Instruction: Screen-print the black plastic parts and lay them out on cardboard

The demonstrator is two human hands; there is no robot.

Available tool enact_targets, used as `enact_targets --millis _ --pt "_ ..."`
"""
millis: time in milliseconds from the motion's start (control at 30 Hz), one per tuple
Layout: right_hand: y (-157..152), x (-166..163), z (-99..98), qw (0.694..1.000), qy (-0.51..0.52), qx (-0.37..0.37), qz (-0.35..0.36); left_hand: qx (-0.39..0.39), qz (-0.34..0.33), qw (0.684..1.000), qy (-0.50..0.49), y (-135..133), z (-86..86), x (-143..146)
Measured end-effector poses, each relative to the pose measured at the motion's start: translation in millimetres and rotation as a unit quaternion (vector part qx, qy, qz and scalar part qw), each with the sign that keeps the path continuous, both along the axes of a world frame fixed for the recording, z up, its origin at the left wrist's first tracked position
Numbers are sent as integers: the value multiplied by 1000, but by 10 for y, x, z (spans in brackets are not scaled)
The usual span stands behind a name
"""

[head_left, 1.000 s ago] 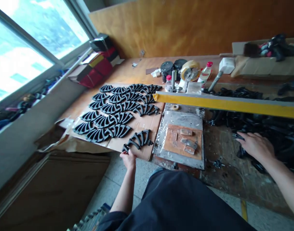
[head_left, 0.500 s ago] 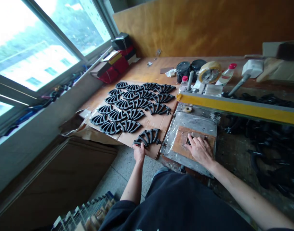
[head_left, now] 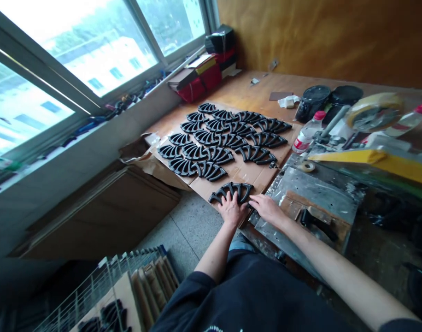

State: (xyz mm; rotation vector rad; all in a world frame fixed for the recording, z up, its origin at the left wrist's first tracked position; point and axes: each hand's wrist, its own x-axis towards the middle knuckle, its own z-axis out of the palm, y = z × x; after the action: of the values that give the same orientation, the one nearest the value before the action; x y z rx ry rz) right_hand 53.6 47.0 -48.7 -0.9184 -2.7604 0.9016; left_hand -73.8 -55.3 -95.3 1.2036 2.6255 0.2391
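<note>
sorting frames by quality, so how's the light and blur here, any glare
Head view: window glaring, washed out to white in places; head view, right edge: black pile soft and sunk in shadow; head view, middle: left hand and right hand evenly lit, outlines readable, fine detail soft.

Dk shirt (head_left: 266, 295), short slvs (head_left: 197, 287), wht print (head_left: 213, 329)

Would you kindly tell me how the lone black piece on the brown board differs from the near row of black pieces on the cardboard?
The lone piece lies by itself on the brown board, while the near row has several pieces side by side on the cardboard. No hand touches the lone piece, whereas the left hand rests on the near row. Both are black.
</note>
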Motion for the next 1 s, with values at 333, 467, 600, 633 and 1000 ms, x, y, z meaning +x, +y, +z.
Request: enact_targets --millis 333,467,600,633,1000 --pt "84 -366 -345 990 -60 -101 -78 49 -113 991 45 227 40 -199" --pt "265 -334 -384 975 -28 -138 -170 60 -250 966 33 681 99 -454" --pt "426 -387 -273 955 10 -201 -219 14 -317 948 -2 1111 94 -702" --pt "436 -365 -214 951 25 -217 -219 7 -320 947 -7 1173 82 -730" --pt "66 1441 200 987 -5 148 -66 45 -236 971 18 1172 9 -530"
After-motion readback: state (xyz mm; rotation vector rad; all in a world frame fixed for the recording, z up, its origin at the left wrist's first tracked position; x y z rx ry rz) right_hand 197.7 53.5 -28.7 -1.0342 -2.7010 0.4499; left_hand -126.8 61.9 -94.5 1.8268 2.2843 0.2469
